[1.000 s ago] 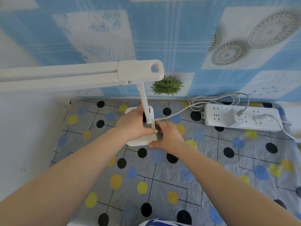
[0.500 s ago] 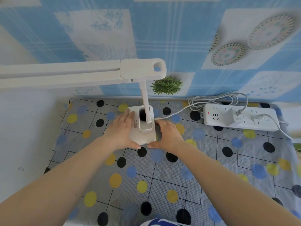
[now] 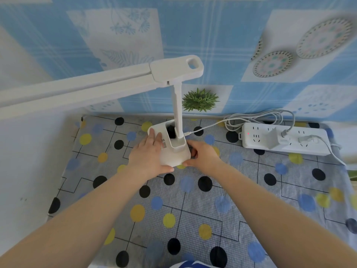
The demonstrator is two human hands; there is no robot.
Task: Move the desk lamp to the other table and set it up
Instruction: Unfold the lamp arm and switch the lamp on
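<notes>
Hands first: left hand [image 3: 147,153] and right hand [image 3: 202,155] clamped on either side of the desk lamp [image 3: 174,149] base, fingers [image 3: 154,135] pressed flat to it, base resting on the polka-dot surface [image 3: 193,209]. Further back, cable [image 3: 204,128] plugged into the power strip [image 3: 286,139] by the wall. Could easily tip toward that long overhanging lamp head [image 3: 77,91], or snag the cord if shifted.
</notes>
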